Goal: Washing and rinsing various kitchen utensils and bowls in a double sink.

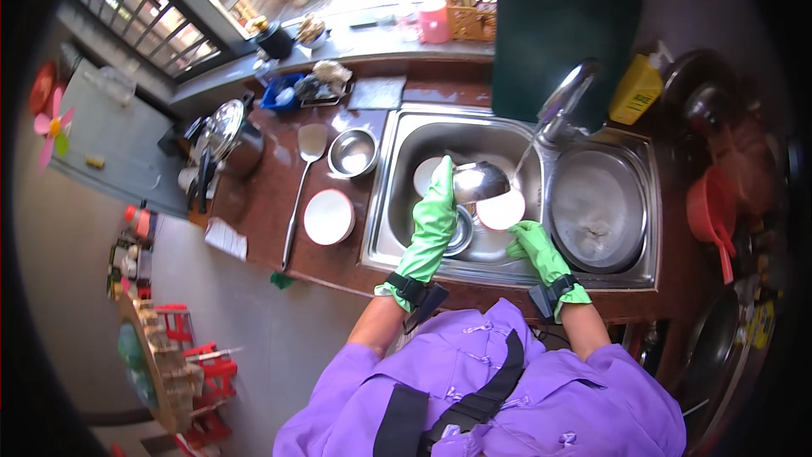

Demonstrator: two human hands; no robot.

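Observation:
My left hand (438, 216), in a green rubber glove, grips a shiny stainless steel bowl (480, 181), tilted on its side over the left sink basin (406, 139). A thin stream of water falls from the chrome faucet (561, 105) close beside that bowl. My right hand (533, 244), gloved alike, is low in the basin at its right side, fingers apart and holding nothing. Just above it sits a white bowl with a red rim (501, 211). Another white bowl (428, 176) and a second metal bowl (462, 235) lie partly hidden behind my left hand and forearm.
A large round pan (596, 206) fills the right basin. On the left counter are a long-handled metal spatula (304, 165), a steel bowl (353, 152) and a white bowl (328, 217). A green cutting board (564, 32) leans behind the faucet, near a yellow bottle (636, 90).

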